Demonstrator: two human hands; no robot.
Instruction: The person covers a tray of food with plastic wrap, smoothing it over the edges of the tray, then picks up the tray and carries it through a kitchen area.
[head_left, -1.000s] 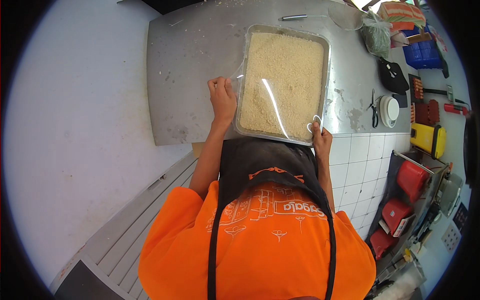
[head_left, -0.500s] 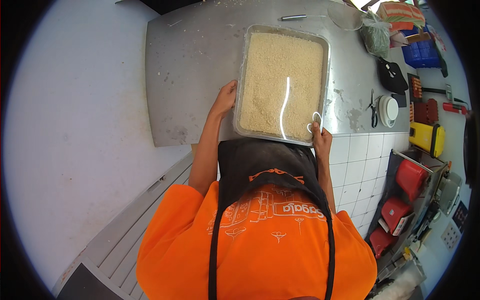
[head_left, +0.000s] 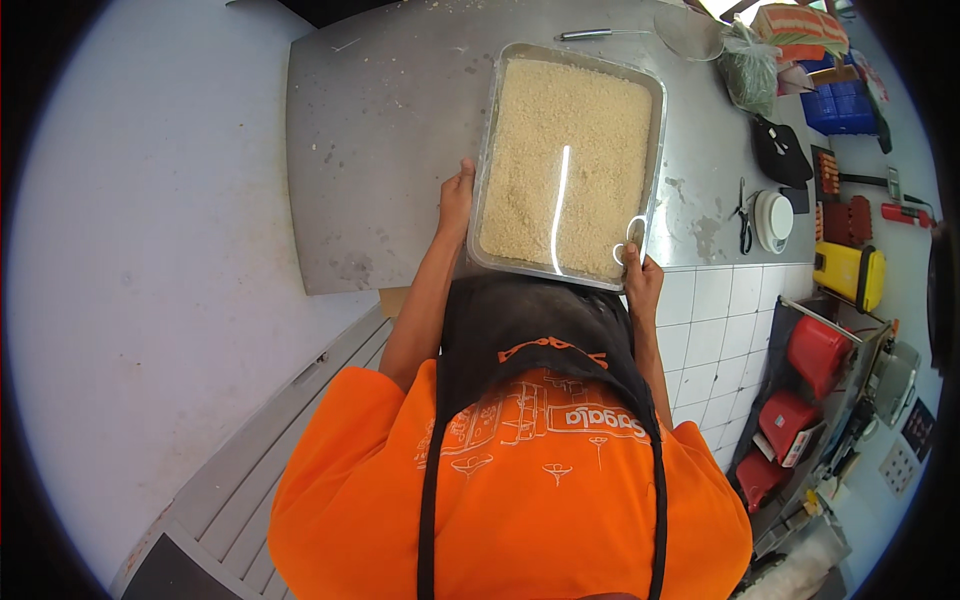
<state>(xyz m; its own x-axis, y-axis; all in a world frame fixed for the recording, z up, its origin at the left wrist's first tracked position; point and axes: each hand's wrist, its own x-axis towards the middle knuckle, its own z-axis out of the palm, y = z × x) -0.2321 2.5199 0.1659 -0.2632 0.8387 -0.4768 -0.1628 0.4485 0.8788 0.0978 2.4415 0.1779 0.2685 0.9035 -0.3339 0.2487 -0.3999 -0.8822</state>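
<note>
A rectangular metal tray (head_left: pixel 657 150) is in front of me at the near edge of the steel table, turned slightly clockwise. Pale, coarse crumbs (head_left: pixel 570 170) fill it, and bright reflections suggest a clear cover on top, though I cannot tell what kind. My left hand (head_left: pixel 457 200) grips its left side, fingers mostly hidden beneath or behind the wall. At the near right corner my right hand (head_left: pixel 642 275) is closed on the rim, thumb on top.
The steel table (head_left: pixel 390 130) carries a whisk-like handled tool (head_left: pixel 585 35), a sieve (head_left: pixel 690 32), a bag of green stuff (head_left: pixel 748 75), scissors (head_left: pixel 744 220) and a round white kitchen scale (head_left: pixel 774 220). Red bins (head_left: pixel 818 355) stand at the right. A white wall (head_left: pixel 150 200) rises at the left.
The tray has turned slightly clockwise, its far end shifting right and a little away from me. Both hands keep their hold on it.
</note>
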